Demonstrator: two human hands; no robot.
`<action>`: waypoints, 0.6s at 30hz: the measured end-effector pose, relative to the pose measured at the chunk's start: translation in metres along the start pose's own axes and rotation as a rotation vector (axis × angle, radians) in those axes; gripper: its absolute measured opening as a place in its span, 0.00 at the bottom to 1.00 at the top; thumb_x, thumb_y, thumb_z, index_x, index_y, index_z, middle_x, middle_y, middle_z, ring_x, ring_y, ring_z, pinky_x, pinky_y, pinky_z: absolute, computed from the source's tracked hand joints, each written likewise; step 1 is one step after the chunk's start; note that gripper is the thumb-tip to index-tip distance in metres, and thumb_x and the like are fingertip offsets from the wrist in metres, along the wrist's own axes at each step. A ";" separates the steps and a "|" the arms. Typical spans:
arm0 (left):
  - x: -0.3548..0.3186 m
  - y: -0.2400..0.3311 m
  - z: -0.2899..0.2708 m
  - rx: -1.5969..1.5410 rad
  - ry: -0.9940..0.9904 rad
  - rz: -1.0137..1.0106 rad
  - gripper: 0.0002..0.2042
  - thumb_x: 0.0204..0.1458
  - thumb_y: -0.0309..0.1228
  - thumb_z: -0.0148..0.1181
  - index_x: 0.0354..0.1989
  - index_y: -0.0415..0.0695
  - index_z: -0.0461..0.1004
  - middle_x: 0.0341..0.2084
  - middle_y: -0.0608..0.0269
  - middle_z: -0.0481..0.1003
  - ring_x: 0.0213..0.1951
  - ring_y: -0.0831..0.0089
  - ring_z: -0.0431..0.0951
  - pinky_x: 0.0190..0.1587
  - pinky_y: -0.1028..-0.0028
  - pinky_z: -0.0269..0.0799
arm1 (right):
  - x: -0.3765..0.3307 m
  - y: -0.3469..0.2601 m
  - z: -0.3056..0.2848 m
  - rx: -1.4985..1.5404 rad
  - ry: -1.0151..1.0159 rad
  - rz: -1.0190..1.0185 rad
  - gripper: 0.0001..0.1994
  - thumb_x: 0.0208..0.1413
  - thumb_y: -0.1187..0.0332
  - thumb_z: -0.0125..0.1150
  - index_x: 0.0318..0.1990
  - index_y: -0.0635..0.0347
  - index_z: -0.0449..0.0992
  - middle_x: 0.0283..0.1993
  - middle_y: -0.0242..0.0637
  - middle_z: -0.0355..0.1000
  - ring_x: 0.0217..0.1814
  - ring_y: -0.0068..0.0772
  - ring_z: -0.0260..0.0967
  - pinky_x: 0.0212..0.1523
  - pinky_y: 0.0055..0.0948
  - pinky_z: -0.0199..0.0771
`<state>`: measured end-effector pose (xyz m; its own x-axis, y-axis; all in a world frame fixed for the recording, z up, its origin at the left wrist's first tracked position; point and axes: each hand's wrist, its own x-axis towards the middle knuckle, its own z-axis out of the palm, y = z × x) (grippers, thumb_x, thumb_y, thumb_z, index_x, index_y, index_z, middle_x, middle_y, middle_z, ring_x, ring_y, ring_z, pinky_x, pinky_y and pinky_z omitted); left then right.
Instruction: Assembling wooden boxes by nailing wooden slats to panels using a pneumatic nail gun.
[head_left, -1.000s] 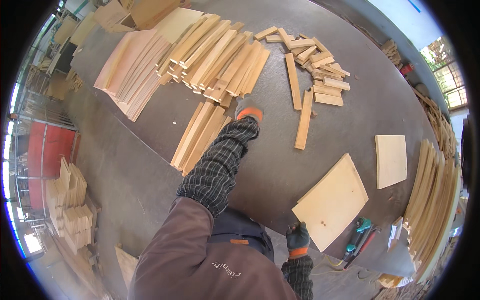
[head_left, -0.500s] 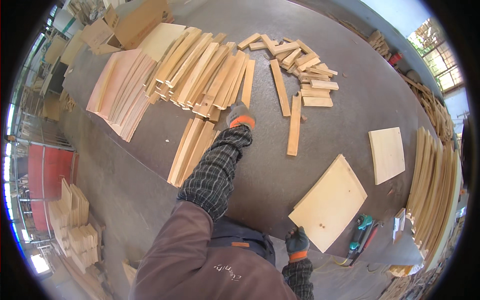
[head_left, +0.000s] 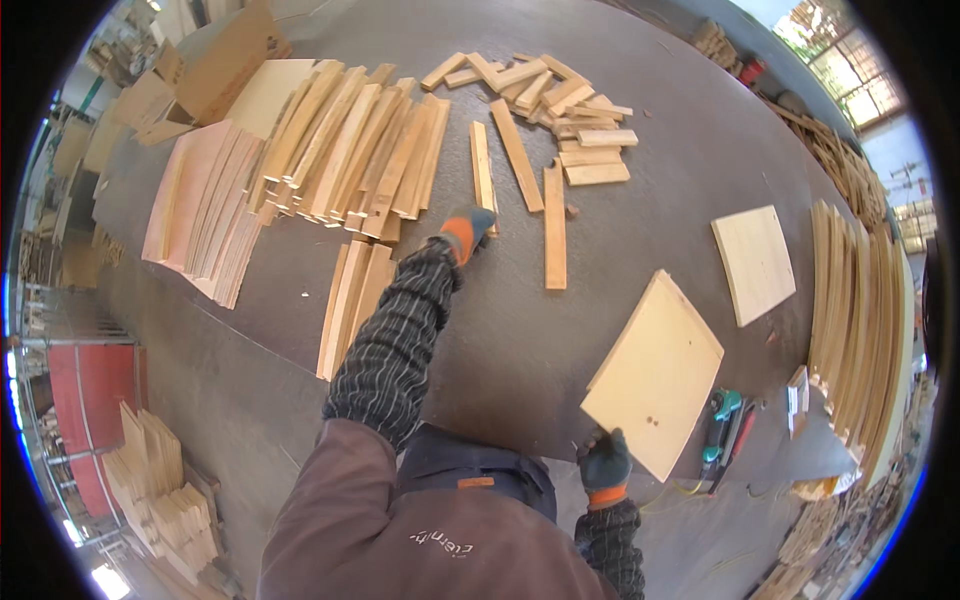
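My left hand [head_left: 468,233], in a grey glove with an orange cuff, is closed round the near end of a narrow wooden strip [head_left: 482,165]. The strip points away from me and lies at or just above the table, to the right of a stack of similar strips [head_left: 350,150]. Two loose strips [head_left: 555,230] lie close by on its right. My right hand [head_left: 605,460], gloved too, has its fingers curled at the lower left edge of a pale wooden panel [head_left: 655,375]. Its fingertips are partly hidden.
Short wood blocks [head_left: 595,150] lie heaped at the far side of the dark table [head_left: 500,350]. Thin sheets [head_left: 200,210] and a cardboard box [head_left: 230,65] are at the left. At the right are a smaller panel [head_left: 755,265], a teal power tool [head_left: 720,425] and stacked boards [head_left: 855,320].
The strip in my left hand has moved right, away from the stack's edge. My right hand remains at the panel's edge. The whole view has shifted a little.
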<state>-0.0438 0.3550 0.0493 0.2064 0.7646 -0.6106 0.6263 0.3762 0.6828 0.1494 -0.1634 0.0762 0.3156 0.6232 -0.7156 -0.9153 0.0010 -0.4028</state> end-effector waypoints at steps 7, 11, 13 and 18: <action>-0.145 -0.084 0.092 -0.861 -0.479 -0.014 0.20 0.60 0.31 0.63 0.59 0.37 0.76 0.43 0.56 0.82 0.38 0.65 0.85 0.36 0.64 0.85 | -0.002 -0.024 0.045 -0.021 -0.133 0.025 0.18 0.74 0.53 0.55 0.57 0.56 0.76 0.43 0.32 0.73 0.43 0.33 0.68 0.44 0.36 0.69; -0.219 -0.117 0.146 -0.811 -0.537 -0.138 0.19 0.63 0.30 0.66 0.58 0.31 0.75 0.44 0.52 0.83 0.41 0.63 0.86 0.36 0.66 0.86 | 0.004 -0.032 0.057 -0.007 -0.125 0.128 0.19 0.74 0.53 0.56 0.58 0.60 0.75 0.42 0.32 0.73 0.42 0.30 0.68 0.43 0.34 0.70; -0.242 -0.140 0.186 -0.791 -0.502 -0.198 0.19 0.62 0.30 0.67 0.57 0.31 0.76 0.43 0.51 0.83 0.38 0.64 0.87 0.33 0.66 0.85 | 0.009 -0.027 0.059 -0.003 -0.082 0.140 0.19 0.74 0.53 0.58 0.58 0.60 0.75 0.41 0.33 0.73 0.42 0.30 0.68 0.42 0.34 0.71; -0.281 -0.153 0.305 -0.721 -0.652 -0.283 0.14 0.61 0.26 0.67 0.53 0.35 0.79 0.36 0.57 0.82 0.30 0.67 0.83 0.32 0.66 0.82 | 0.028 -0.015 0.012 0.176 -0.085 0.181 0.12 0.72 0.58 0.62 0.51 0.56 0.75 0.40 0.36 0.74 0.39 0.34 0.68 0.40 0.38 0.71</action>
<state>0.0316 -0.0771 -0.0058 0.6259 0.2450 -0.7404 0.1568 0.8905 0.4272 0.1690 -0.1363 0.0688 0.1271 0.6889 -0.7136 -0.9868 0.0148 -0.1615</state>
